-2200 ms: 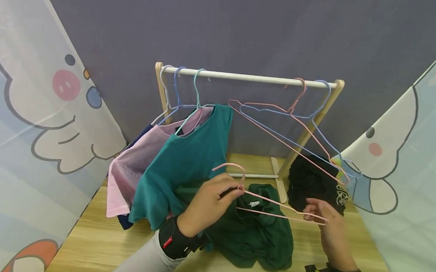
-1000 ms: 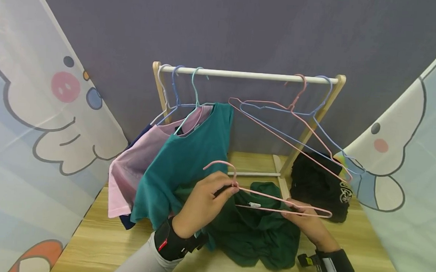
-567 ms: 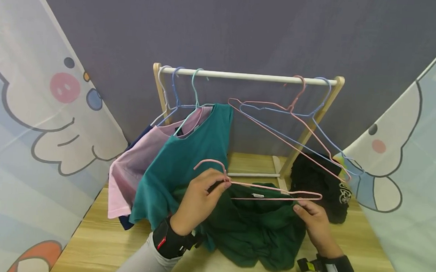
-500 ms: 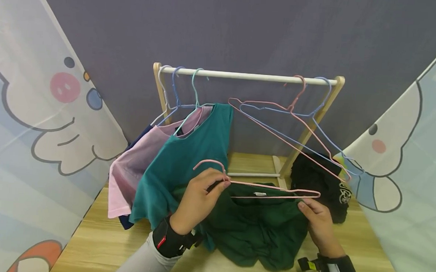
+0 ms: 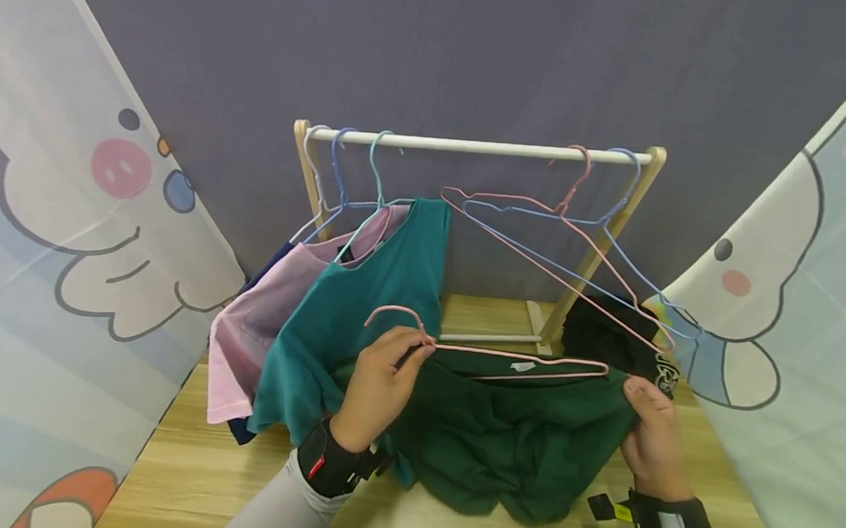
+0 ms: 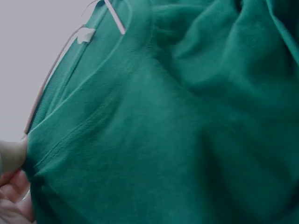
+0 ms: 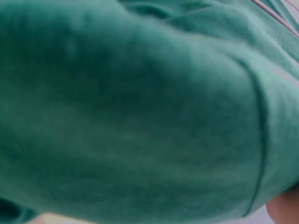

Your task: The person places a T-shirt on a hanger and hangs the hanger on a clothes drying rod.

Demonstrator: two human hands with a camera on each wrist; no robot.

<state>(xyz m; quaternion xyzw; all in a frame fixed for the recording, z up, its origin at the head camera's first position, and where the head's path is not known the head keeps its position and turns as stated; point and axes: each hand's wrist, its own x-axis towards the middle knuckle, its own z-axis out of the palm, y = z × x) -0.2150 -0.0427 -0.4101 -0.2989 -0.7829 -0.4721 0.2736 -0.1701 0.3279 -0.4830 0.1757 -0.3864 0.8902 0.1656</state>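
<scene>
In the head view my left hand [image 5: 379,389] pinches a pink wire hanger [image 5: 497,354] at the neck, just below its hook. The left wrist view shows green fabric gathered at those same fingers [image 6: 13,156]. The hanger's left half is hidden in a dark green shirt [image 5: 500,435]; its right end lies within the neckline. A white tag [image 5: 522,366] shows inside the collar. My right hand [image 5: 654,428] grips the shirt's right shoulder, drawing the cloth out sideways past the hanger's tip. Shirt fabric [image 7: 140,126] fills most of the right wrist view.
Behind stands a rack with a white rail [image 5: 472,146]. Teal [image 5: 363,317] and pink [image 5: 269,320] shirts hang at left; bare red [image 5: 574,188] and blue [image 5: 615,214] hangers hang at right. A folded black garment [image 5: 602,333] lies on the wooden table [image 5: 190,459].
My right hand has moved from the hanger's wires to the green shirt and stretched its shoulder rightward. The neckline now surrounds the hanger's right end. My left hand and the hanger have shifted slightly left.
</scene>
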